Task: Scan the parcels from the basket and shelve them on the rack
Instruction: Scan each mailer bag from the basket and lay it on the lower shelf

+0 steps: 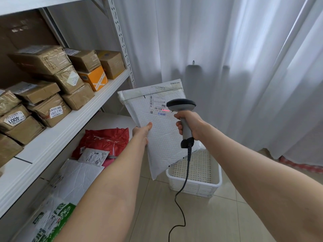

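Head view: left hand (141, 132) pinches bubble mailer (162, 140) by its side edge; right hand (190, 126) wraps scanner (181, 105) handle. Mailer likely light, floppy, slick: grip mid-edge.

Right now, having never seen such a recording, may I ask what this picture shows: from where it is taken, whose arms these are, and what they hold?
No machine is here. The one picture comes from a camera worn on a person's head, looking forward and down, so both bare arms are the wearer's own. The left hand pinches a white padded bubble envelope by its edge. The right hand grips a grey corded handheld barcode scanner; its red line falls on the envelope's label. Below stands a white perforated plastic basket. At left, a white metal rack carries brown cardboard boxes; its lower shelf holds soft red and white bags.
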